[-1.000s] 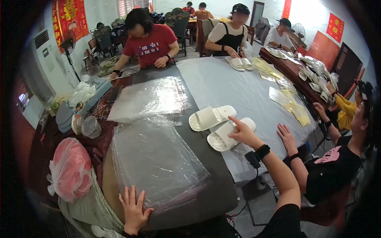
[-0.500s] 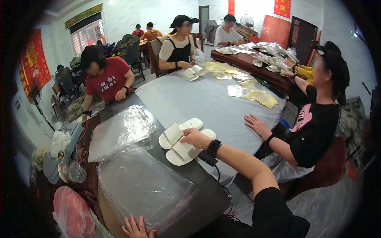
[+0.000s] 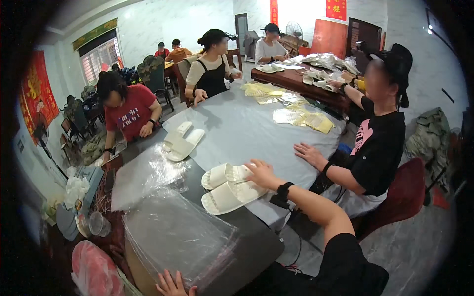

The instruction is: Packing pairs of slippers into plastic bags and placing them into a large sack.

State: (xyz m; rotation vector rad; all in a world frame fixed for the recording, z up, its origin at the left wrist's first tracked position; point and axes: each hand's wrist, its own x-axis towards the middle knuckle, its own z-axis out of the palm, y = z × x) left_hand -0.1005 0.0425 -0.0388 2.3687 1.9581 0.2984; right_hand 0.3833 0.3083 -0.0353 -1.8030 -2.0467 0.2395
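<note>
A pair of white slippers [image 3: 231, 195] lies side by side on the table, straps to the left. My right hand [image 3: 264, 175] is over their heel end, fingers stretched and a little apart, touching the far slipper; it does not appear to grip it. Some of the fingertips' contact is hard to make out. My left hand [image 3: 174, 284] lies open at the table's near edge, fingers spread on the rim of a stack of clear plastic bags [image 3: 177, 237]. A second pair of white slippers [image 3: 182, 141] rests beyond the first, partly over the grey cloth.
Another stack of clear bags [image 3: 143, 172] lies to the left. Yellow and clear sheets [image 3: 301, 116] lie on the far cloth [image 3: 237, 126]. Co-workers sit around, one with a hand [image 3: 311, 155] on the cloth at right. A red plastic-wrapped bundle [image 3: 96, 269] is at lower left.
The second slipper pair has left the far co-worker's hands and come across the cloth toward me. My right hand has loosened from the near slippers and shifted toward their heels.
</note>
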